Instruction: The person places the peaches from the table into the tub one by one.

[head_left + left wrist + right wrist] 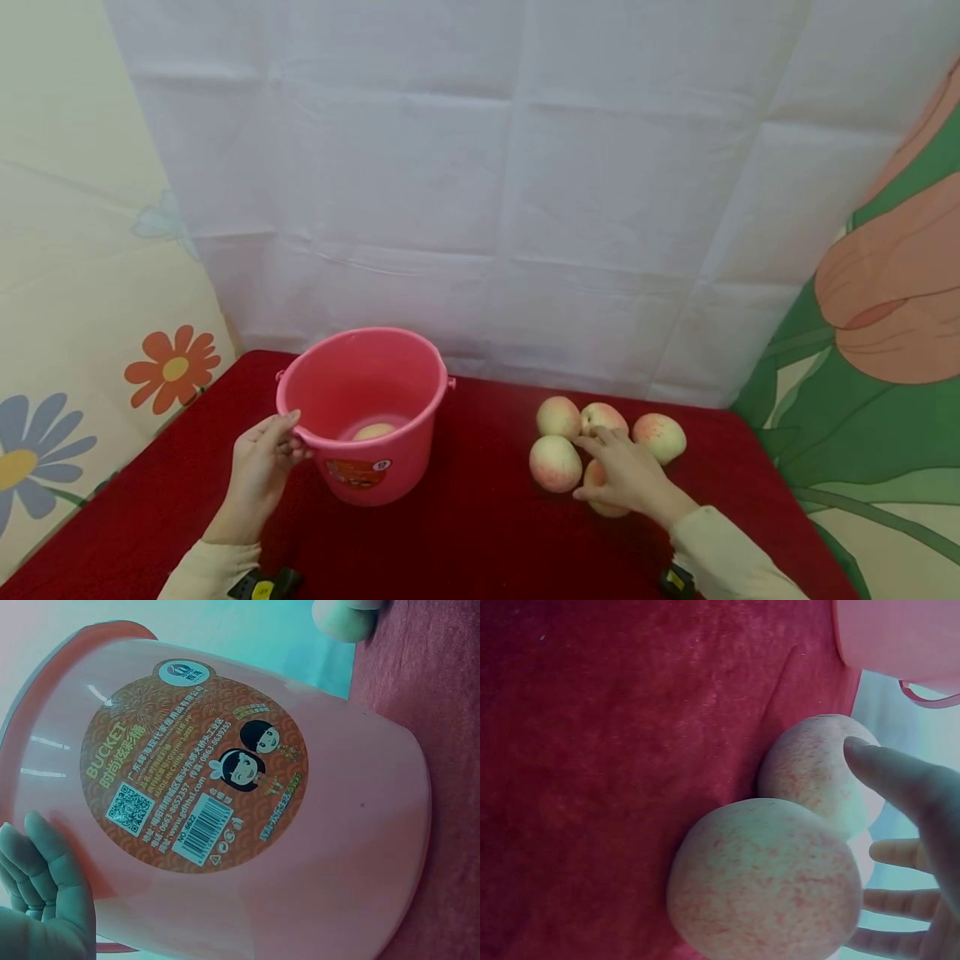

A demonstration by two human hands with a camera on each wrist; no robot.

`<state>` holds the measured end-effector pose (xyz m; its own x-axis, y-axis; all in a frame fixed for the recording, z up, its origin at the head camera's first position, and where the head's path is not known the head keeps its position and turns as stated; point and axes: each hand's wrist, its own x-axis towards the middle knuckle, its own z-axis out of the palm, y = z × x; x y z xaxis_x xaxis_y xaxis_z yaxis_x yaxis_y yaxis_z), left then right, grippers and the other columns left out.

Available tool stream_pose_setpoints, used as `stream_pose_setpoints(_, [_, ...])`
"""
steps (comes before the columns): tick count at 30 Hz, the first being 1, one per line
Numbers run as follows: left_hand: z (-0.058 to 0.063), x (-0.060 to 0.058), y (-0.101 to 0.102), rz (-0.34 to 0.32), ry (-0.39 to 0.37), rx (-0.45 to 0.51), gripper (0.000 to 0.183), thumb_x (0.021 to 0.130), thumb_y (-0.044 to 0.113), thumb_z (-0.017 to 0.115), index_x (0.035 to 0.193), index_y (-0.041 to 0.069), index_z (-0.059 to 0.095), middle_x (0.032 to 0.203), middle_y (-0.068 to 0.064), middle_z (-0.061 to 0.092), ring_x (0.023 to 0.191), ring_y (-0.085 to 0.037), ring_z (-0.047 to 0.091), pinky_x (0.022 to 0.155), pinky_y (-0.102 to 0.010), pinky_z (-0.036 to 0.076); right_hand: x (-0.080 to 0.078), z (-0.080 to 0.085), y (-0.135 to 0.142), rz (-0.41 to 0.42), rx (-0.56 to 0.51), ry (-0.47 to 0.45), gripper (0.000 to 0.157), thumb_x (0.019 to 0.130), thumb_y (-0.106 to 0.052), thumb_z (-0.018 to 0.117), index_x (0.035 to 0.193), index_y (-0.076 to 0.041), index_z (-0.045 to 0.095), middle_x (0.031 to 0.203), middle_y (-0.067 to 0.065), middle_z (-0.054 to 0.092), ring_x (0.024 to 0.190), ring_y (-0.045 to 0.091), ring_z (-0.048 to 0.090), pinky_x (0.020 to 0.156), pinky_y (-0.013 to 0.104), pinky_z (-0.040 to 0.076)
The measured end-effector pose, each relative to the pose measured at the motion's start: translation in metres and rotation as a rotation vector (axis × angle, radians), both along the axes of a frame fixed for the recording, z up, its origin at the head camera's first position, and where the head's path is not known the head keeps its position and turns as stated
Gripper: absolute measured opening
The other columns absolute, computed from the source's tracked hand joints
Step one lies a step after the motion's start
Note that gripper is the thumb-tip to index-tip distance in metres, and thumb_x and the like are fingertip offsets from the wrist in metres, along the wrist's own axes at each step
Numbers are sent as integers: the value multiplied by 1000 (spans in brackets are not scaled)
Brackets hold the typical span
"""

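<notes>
A pink bucket (405, 467) with a round orange label (195, 765) stands on the left part of the table. My left hand (262, 467) grips its near-left rim, with the thumb at the edge and the other fingers outside the wall. Inside the bucket lies one peach (373, 431). To the right, my right hand (633, 475) reaches over a group of several peaches, its thumb and fingers spread. Directly beneath that hand is the nearest peach (609, 507), partly hidden by it. Another peach (555, 464) sits just left of the thumb.
A red cloth (480, 533) covers the table. Two more peaches stand behind, one pale peach (558, 416) and one redder peach (660, 438) at the right end. A white sheet (480, 183) hangs close behind the table's far edge.
</notes>
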<state>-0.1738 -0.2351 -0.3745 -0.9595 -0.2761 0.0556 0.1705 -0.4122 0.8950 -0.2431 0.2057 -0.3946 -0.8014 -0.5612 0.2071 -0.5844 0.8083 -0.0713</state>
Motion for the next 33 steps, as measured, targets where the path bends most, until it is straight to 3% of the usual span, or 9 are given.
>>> stream_pose_setpoints(4, [1,-1,1,4,-2,-13,33,94,14,50,64,13,64,52,2,56,47,-7,55,53,-20,50,0,-5,2,-15,17,8,67,65,-45,76,115,-5,59,115,16,54,103,33,51,57,46,45])
stream_pose_setpoints(12, [0,0,1,4,13,0,33,94,13,50,64,12,64,52,2,56,47,-7,55,52,-20,49,0,-11,3,-63,39,-23,67,61,-44,77,112,-4,60,114,18,54,102,35,52,53,43,44])
stream_pose_setpoints(21, [-2,-1,2,1,69,14,31,93,11,51,66,8,65,52,1,56,47,-8,55,52,-22,50,-2,-18,5,-92,43,-35,65,60,-44,78,108,-4,61,110,16,56,96,35,54,54,45,45])
stream_pose_setpoints(26, [-2,-1,2,8,52,0,31,93,12,51,66,9,64,52,1,56,46,-8,55,52,-22,50,-3,-22,4,-97,23,-78,65,58,-44,80,106,-4,61,110,15,55,94,34,55,55,46,45])
stream_pose_setpoints(33, [-1,-1,2,9,48,-7,31,93,12,51,66,11,65,52,1,57,47,-8,56,52,-21,50,-5,-28,4,-81,37,-77,65,56,-46,81,102,-4,61,101,10,55,87,29,55,51,40,45])
